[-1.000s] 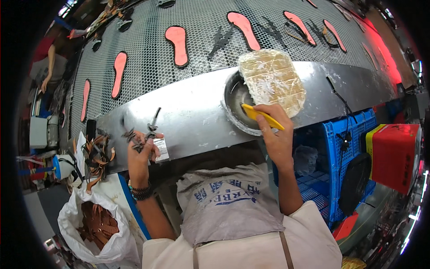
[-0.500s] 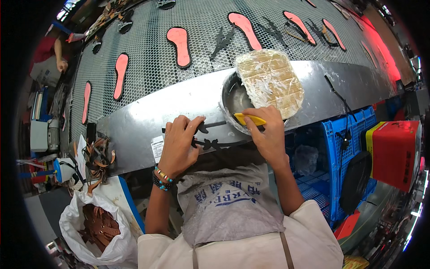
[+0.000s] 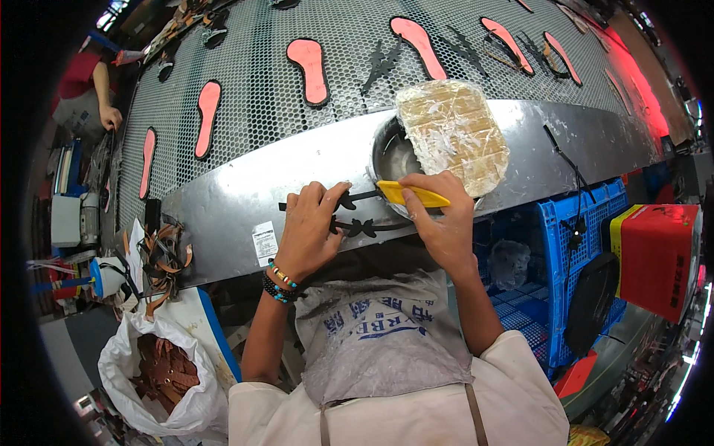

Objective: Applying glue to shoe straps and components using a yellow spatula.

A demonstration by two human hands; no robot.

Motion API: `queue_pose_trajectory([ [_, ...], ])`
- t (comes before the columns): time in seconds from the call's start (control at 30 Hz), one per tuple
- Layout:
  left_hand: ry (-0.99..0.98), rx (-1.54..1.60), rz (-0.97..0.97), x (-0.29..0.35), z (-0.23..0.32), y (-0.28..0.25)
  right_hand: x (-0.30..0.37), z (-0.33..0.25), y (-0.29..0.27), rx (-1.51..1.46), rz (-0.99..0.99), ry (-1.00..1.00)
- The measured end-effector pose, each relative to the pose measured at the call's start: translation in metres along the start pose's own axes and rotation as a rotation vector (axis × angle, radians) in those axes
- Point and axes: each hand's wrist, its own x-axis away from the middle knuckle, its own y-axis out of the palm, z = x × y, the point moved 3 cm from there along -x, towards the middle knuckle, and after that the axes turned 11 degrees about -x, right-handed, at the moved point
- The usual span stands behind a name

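My right hand pinches a yellow flat scraper between thumb and fingers. The scraper's left tip lies at the end of a thin black strap, just by the rim of a round metal pot. My left hand bends over the left part of the strap, holding it down on the metal ledge; its fingertips partly hide the strap. A second black strap with a knobbly shaped middle runs along the ledge's near edge, under my left thumb. A tape-covered board covers the pot's right side.
Beyond the ledge, a perforated conveyor carries pink-topped insoles and dark strap pieces. A blue crate and red box stand right. A white sack of brown scraps sits lower left. Another person's hand is far left.
The scraper has shifted left from the pot's rim onto the strap's end, and shows more of its length. My left hand moved slightly right. The far-left person's hand moved toward the conveyor.
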Motion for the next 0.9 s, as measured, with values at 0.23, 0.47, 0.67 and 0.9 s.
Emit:
queue_pose_trajectory([
  [0.23, -0.112, 0.024, 0.110, 0.010, -0.019, -0.013, 0.005, -0.006, -0.018, -0.057, 0.162, 0.088],
  [0.47, -0.191, 0.091, 0.156, 0.027, -0.043, -0.016, 0.011, -0.012, -0.015, -0.168, 0.123, 0.115],
  [0.67, -0.198, 0.066, 0.157, 0.025, -0.044, -0.017, 0.011, -0.016, 0.007, -0.256, 0.088, 0.130],
  [0.9, -0.185, 0.138, 0.044, 0.027, -0.054, -0.013, 0.009, -0.011, 0.020, -0.147, 0.082, 0.082],
])
